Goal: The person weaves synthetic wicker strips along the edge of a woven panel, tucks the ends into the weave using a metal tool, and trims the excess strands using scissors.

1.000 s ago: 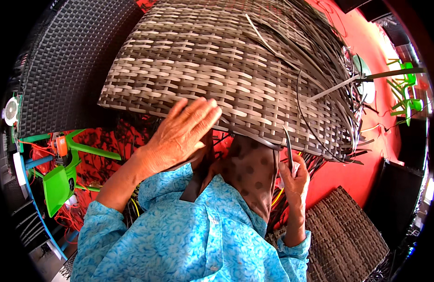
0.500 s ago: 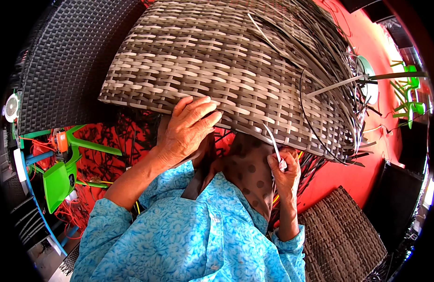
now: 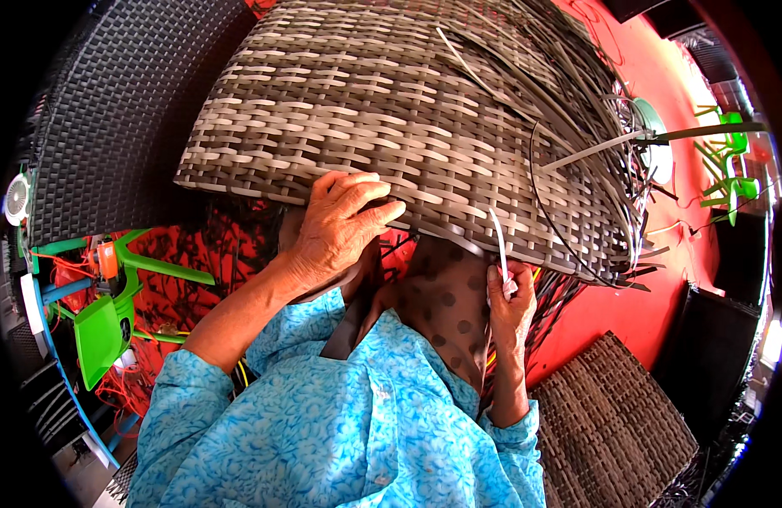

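Observation:
A woven wicker panel [image 3: 357, 127] in brown and grey strands lies across my lap, with long loose strands [image 3: 569, 93] fanning from its far right side. My left hand [image 3: 344, 220] grips the panel's near edge, its bent fingers over the top and fingertips partly hidden. To the right, my right hand [image 3: 513, 306] is closed in a pinch on a narrow white strip [image 3: 499, 241], close under the same edge. The strip's upper end stands up against the weave, and a crumpled white bit shows between thumb and fingers.
A black woven piece [image 3: 129, 118] stands at the left, above a green plastic chair [image 3: 103, 330] and an orange tool [image 3: 108, 259]. Another brown woven panel [image 3: 615, 423] lies at lower right on the red floor [image 3: 594, 339]. Green chairs [image 3: 734, 169] stand far right.
My right hand has shifted slightly, and the white strip now stands more upright. My left hand keeps its place on the panel's edge.

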Motion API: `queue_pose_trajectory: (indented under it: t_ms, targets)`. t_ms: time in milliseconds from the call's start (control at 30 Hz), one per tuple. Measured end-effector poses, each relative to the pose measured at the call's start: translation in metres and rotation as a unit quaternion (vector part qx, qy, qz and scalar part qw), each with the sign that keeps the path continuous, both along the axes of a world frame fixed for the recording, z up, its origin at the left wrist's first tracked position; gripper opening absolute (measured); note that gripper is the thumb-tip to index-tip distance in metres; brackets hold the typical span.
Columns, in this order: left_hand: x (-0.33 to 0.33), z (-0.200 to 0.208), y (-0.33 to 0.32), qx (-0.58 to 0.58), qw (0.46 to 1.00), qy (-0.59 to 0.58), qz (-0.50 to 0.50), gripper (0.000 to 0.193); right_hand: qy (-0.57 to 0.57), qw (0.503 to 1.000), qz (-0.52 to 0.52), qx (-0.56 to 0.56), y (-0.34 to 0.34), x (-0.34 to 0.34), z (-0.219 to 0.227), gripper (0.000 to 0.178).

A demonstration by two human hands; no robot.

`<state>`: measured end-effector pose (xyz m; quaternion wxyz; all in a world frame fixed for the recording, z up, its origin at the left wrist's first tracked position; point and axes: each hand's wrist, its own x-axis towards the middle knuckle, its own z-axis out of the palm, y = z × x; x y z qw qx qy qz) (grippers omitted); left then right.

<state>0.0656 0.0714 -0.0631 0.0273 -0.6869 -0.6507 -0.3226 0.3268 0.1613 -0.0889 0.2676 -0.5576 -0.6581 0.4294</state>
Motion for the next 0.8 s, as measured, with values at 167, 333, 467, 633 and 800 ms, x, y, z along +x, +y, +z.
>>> queue_pose_trajectory:
  t_ms: [167,333,467,633,800]
  targets:
    - [0.011,0.018,0.004,-0.018,0.999,0.008,0.026,0.032,-0.018,0.997,0.059,0.040,-0.004,0.013,0.019,0.021]
    - [0.027,0.018,0.025,-0.026,0.992,-0.122,0.004,0.025,-0.018,0.970,0.226,0.085,-0.023,0.034,0.031,0.030]
    - [0.018,0.012,0.047,-0.049,0.981,-0.183,-0.036,0.017,-0.008,0.956,0.276,0.095,-0.031,0.031,0.035,0.031]
    - [0.016,0.014,0.065,-0.120,0.985,-0.117,-0.046,0.026,-0.009,0.951,0.296,0.088,-0.034,0.039,0.032,0.033]
    - [0.015,0.009,0.066,-0.146,0.980,-0.127,-0.050,0.026,-0.001,0.961,0.275,0.027,-0.034,0.047,0.031,0.035]
